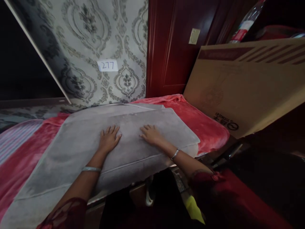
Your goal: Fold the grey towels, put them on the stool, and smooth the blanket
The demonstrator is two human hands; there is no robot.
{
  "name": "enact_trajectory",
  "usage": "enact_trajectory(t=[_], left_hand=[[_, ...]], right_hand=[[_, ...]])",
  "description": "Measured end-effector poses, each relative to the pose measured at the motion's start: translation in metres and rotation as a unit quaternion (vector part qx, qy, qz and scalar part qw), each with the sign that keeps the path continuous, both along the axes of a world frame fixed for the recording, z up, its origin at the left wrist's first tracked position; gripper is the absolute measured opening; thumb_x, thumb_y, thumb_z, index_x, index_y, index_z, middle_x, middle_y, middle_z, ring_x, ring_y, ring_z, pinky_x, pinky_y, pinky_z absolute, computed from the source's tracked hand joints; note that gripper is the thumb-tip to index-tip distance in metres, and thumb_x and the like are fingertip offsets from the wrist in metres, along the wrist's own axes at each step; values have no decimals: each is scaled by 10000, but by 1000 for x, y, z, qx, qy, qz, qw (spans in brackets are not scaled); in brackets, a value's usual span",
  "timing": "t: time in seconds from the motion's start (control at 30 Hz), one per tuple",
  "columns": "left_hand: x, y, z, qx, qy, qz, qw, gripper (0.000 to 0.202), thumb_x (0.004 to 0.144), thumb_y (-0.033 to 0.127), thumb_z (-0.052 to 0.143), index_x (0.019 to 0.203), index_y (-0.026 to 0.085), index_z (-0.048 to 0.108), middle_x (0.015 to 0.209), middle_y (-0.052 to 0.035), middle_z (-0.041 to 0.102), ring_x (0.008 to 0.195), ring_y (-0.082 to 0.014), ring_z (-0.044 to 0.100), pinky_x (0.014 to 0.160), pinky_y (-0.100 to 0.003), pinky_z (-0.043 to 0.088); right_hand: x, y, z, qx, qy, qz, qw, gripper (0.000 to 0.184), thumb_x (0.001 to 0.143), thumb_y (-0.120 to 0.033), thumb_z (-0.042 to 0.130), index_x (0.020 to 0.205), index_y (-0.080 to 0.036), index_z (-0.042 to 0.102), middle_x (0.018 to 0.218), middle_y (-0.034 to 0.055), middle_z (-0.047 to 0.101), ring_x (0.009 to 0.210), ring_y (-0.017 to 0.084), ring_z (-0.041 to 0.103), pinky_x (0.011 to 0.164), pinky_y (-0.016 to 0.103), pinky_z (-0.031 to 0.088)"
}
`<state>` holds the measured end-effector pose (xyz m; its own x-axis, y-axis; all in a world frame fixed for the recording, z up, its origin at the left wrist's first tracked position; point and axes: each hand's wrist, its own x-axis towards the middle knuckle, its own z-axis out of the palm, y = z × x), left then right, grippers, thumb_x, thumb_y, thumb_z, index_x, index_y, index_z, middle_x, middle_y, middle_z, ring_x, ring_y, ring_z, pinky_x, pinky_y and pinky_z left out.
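Observation:
Grey plush fabric (133, 149), perhaps a cover or folded blanket, lies across a surface, its front edge with a light seam hanging over. My left hand (109, 138) rests palm down on it, fingers spread, with a bangle on the wrist. Palm down to its right, my right hand (151, 135) also presses the grey fabric with fingers stretched out, and a silver bangle circles that wrist. Neither hand grips anything. Under the grey fabric a red plush blanket (202, 128) shows at the right and at the left.
A large cardboard box (245, 86) stands at the right, with a plastic bottle (246, 25) behind its top edge. Patterned wallpaper with a paper label (108, 65) reading 277 rises behind. A dark screen (26, 63) is at the left; striped cloth (20, 136) lies below it.

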<state>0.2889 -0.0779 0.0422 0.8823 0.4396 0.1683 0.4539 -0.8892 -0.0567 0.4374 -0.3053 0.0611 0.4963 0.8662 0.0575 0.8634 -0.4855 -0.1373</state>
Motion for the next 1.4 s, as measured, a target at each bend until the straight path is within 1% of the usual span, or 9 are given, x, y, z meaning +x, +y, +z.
enact_trajectory(t=[0.13, 0.27, 0.5, 0.67, 1.0, 1.13, 1.23, 1.33, 1.4], left_hand=[[1, 2, -2, 8, -5, 4, 1000, 606, 1014, 428, 316, 1575, 215, 402, 1644, -107, 354, 1520, -334, 312, 1202, -599, 269], [0, 4, -4, 14, -3, 5, 1000, 605, 1007, 422, 320, 1567, 215, 419, 1639, -98, 359, 1521, -330, 313, 1209, -592, 271], [0, 13, -12, 9, -13, 0, 1000, 612, 987, 431, 329, 1554, 231, 445, 1620, -84, 393, 1515, -327, 329, 1212, -604, 275], [-1, 17, -16, 7, -26, -6, 1000, 599, 979, 419, 353, 1546, 255, 459, 1620, -72, 389, 1511, -321, 340, 1211, -599, 278], [-5, -1, -8, -40, -9, 18, 999, 591, 1005, 438, 386, 1569, 264, 415, 1646, -77, 352, 1529, -312, 302, 1238, -577, 224], [-9, -5, -8, -61, 2, 24, 998, 601, 1014, 450, 374, 1585, 264, 377, 1668, -79, 310, 1545, -313, 258, 1243, -577, 196], [-6, -3, 0, -81, 10, 19, 996, 603, 1004, 489, 401, 1565, 267, 410, 1661, -86, 333, 1528, -324, 292, 1228, -567, 238], [14, 2, 16, -93, -7, -3, 996, 565, 1004, 485, 401, 1500, 233, 498, 1619, -120, 405, 1479, -314, 380, 1204, -532, 299], [35, 5, 23, -102, -21, -31, 994, 561, 1014, 458, 376, 1511, 218, 476, 1635, -131, 374, 1497, -301, 352, 1215, -540, 277]], right_hand=[[27, 33, -6, 34, -12, 45, 998, 597, 1072, -512, 338, 1608, -250, 322, 1685, 100, 235, 1535, 328, 222, 1213, 602, 221], [77, 41, -13, 13, -12, 43, 999, 608, 1067, -549, 324, 1614, -284, 309, 1686, 63, 241, 1544, 311, 202, 1226, 599, 176], [198, -17, -15, -17, 8, -125, 992, 596, 1072, -529, 283, 1617, -288, 305, 1696, 45, 211, 1551, 296, 174, 1236, 556, 151], [241, -49, -28, 13, 43, -245, 969, 614, 1069, -533, 203, 1626, -287, 281, 1699, 64, 199, 1549, 287, 188, 1214, 585, 201], [252, -57, -53, 51, 37, -256, 965, 621, 1043, -532, 238, 1600, -288, 362, 1678, 62, 270, 1520, 298, 258, 1199, 574, 249], [247, -53, -51, 49, 36, -280, 958, 636, 1032, -546, 216, 1585, -290, 397, 1657, 111, 307, 1507, 380, 259, 1140, 695, 256], [223, -29, -44, 37, 1, -258, 966, 631, 1038, -518, 194, 1582, -275, 402, 1643, 141, 325, 1508, 398, 246, 1115, 731, 257], [180, 16, -35, 9, -27, -150, 988, 595, 1049, -474, 215, 1580, -281, 401, 1652, 118, 316, 1514, 349, 259, 1149, 665, 274], [145, 50, -32, 0, -35, -75, 997, 576, 1051, -448, 240, 1589, -297, 379, 1664, 102, 297, 1517, 330, 263, 1159, 637, 285]])
